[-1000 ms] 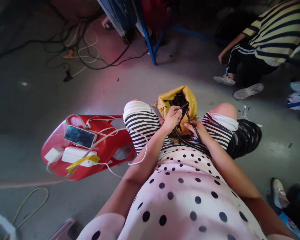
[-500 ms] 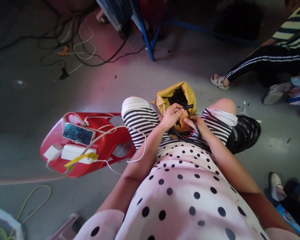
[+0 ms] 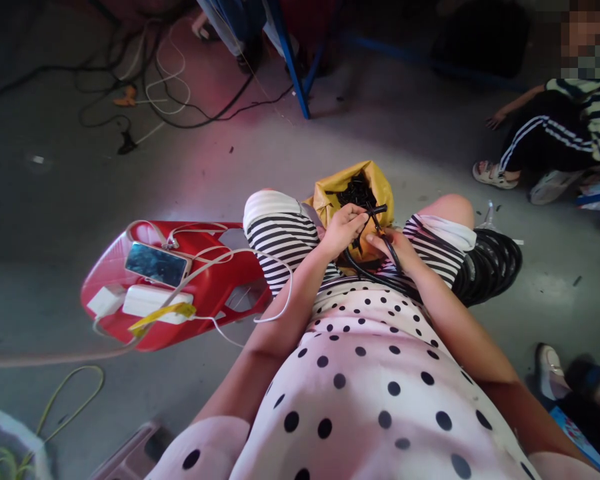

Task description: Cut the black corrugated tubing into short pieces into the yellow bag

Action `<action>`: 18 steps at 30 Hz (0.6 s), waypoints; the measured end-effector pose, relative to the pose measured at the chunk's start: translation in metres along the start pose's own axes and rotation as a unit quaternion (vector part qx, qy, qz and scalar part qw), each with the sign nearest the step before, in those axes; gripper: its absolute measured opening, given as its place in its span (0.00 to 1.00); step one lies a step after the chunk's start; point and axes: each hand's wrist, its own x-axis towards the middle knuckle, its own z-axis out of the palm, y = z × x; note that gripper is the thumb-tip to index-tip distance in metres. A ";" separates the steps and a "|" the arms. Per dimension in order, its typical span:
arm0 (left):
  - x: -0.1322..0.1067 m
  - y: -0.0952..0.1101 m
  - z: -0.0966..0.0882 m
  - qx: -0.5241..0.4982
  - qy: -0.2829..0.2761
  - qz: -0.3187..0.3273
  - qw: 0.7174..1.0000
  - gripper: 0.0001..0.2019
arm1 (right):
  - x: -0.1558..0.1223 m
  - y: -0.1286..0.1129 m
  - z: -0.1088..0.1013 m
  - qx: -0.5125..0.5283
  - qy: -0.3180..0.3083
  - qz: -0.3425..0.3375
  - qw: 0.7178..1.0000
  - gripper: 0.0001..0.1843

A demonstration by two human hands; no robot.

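Note:
My left hand [image 3: 346, 230] is closed around a black corrugated tube [image 3: 378, 209], whose short end sticks out past the fingertips to the right. The same kind of tube [image 3: 373, 275] runs below my hands across my lap. My right hand [image 3: 399, 248] is closed on a black-handled cutter [image 3: 391, 252] with a touch of orange near its pivot; its jaws are beside the tube, too small to make out. Just beyond both hands, between my knees, stands an open yellow bag [image 3: 383, 189] holding many short black pieces [image 3: 356, 191].
A coil of black tube [image 3: 490, 267] lies beside my right knee. On my left is a red stool [image 3: 220, 267] bearing a phone [image 3: 157, 264], a white power block [image 3: 155, 303] and cables. Blue table legs [image 3: 295, 73] stand ahead. Another person [image 3: 555, 127] sits at far right.
My hands, the tube and the cutter have hardly moved. The person at far right has drawn a leg back to the right, and a hand now hangs near the knee.

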 end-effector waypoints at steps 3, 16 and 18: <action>0.001 -0.001 -0.001 0.008 -0.012 0.010 1.000 0.09 | 0.002 0.000 -0.001 0.007 -0.008 -0.002 1.000 0.34; 0.023 -0.003 -0.022 0.062 -0.074 -0.052 0.994 0.11 | 0.023 0.007 -0.007 -0.098 -0.010 0.046 0.994 0.40; 0.026 -0.003 -0.022 0.069 -0.061 -0.060 0.994 0.11 | 0.025 0.008 -0.006 -0.089 -0.004 0.057 0.994 0.42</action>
